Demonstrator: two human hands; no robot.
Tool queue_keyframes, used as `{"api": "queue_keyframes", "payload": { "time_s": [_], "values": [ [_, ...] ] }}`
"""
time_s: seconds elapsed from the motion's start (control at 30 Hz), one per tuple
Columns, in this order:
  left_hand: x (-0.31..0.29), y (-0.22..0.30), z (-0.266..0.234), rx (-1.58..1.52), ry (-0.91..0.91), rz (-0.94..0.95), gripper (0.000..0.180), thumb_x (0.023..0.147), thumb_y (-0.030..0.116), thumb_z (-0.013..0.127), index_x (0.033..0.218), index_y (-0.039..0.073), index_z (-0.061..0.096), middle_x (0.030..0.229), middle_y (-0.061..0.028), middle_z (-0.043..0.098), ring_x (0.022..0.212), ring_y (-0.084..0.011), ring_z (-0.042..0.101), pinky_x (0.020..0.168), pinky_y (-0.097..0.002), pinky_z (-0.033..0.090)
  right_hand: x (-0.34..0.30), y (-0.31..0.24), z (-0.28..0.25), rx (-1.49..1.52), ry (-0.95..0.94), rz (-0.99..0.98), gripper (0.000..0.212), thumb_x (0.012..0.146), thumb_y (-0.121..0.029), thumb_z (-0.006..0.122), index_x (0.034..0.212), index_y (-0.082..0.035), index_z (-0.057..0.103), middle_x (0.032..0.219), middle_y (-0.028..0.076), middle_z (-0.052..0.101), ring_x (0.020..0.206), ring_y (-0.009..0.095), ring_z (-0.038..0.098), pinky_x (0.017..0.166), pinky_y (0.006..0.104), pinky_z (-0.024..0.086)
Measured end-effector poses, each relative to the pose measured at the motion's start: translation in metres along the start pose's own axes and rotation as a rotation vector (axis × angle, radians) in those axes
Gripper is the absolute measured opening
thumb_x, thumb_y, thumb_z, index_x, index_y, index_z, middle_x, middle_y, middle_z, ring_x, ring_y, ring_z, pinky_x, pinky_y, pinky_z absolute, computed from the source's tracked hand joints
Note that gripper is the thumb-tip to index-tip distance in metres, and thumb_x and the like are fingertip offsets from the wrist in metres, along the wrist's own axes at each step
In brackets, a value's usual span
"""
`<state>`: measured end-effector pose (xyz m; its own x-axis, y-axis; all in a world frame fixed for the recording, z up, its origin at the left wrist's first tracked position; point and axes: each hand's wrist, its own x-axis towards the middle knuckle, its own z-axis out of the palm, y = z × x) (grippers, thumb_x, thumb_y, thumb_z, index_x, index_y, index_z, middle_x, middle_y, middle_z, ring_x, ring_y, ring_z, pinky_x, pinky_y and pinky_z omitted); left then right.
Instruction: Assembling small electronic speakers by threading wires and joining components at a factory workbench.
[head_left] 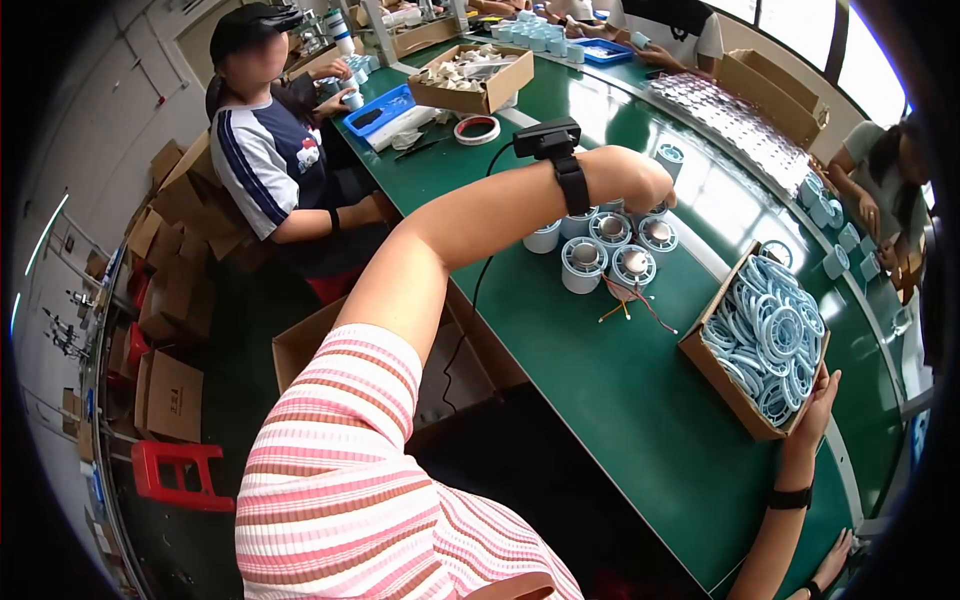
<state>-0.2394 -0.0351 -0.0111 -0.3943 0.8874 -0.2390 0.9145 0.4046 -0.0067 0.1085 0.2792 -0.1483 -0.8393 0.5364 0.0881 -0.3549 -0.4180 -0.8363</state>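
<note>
My left hand (640, 181) reaches across the table and bends down over a cluster of light blue round housings; its fingertips are hidden behind the hand. Several housings have a silvery disc in the middle, such as the nearest housing (583, 264). Beside it, another housing (633, 265) has red and yellow wires (640, 299) trailing onto the table. One more housing (669, 158) stands just beyond my hand. My right hand (818, 400) grips the near right corner of a cardboard box (722, 388) heaped with light blue plastic rings (770, 330).
On the green table (580, 370) are an open box of scraps (478, 75), a tape roll (477, 130) and a blue tray (380, 109). A co-worker (290, 170) sits at the left; others work across the table. An open carton (300, 345) stands below the edge. Another person's hand (836, 558) rests lower right.
</note>
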Motion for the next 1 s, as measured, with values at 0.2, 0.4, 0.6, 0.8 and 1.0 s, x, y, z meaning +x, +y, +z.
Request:
{"api": "queue_keyframes", "payload": {
  "time_s": [0.2,0.4,0.6,0.8,1.0],
  "values": [
    [0.012,-0.017,0.005,-0.059,0.033,0.008,0.059,0.078,0.007,0.065,0.136,0.013,0.060,0.123,-0.0099,0.068,0.112,-0.0284,0.064,0.091,-0.0410,0.050,0.006,0.002,-0.003,-0.023,-0.037,0.014,0.057,0.110,-0.043,0.031,0.137,0.003,0.050,0.133,0.015,0.062,0.118,0.024,0.062,0.105,0.0397,0.048],
    [0.009,-0.034,0.005,0.124,0.589,0.102,0.055,0.076,0.025,0.072,0.127,0.006,0.064,0.121,-0.0119,0.066,0.117,-0.0300,0.061,0.104,-0.0564,0.034,0.010,0.001,-0.011,-0.040,-0.004,0.017,0.056,0.110,-0.043,0.031,0.137,0.002,0.050,0.133,0.015,0.062,0.118,0.025,0.062,0.105,0.0398,0.048],
    [-0.007,-0.019,-0.017,-0.104,0.536,0.103,0.049,0.077,0.029,0.072,0.119,0.004,0.066,0.113,-0.0155,0.067,0.115,-0.0310,0.062,0.111,-0.0569,0.025,0.000,-0.001,-0.002,-0.044,0.046,0.022,0.056,0.110,-0.044,0.030,0.135,0.002,0.050,0.132,0.015,0.062,0.117,0.025,0.063,0.105,0.0398,0.048],
    [-0.036,-0.001,-0.027,-0.142,0.685,0.263,0.059,0.080,0.028,0.076,0.128,-0.001,0.058,0.114,-0.0170,0.066,0.104,-0.0297,0.065,0.096,-0.0363,0.051,0.011,0.001,-0.022,-0.039,-0.062,0.043,0.059,0.110,-0.044,0.030,0.138,0.005,0.047,0.132,0.017,0.062,0.119,0.025,0.061,0.107,0.0386,0.045],
    [-0.099,0.084,-0.024,-0.268,0.464,0.484,0.037,0.079,0.026,0.074,0.100,-0.001,0.061,0.096,-0.0170,0.061,0.088,-0.0332,0.066,0.076,-0.0412,0.055,0.004,0.003,0.008,-0.035,0.028,0.002,0.060,0.111,-0.044,0.026,0.134,0.005,0.051,0.130,0.018,0.063,0.117,0.025,0.062,0.105,0.0384,0.047]
  ]
}}
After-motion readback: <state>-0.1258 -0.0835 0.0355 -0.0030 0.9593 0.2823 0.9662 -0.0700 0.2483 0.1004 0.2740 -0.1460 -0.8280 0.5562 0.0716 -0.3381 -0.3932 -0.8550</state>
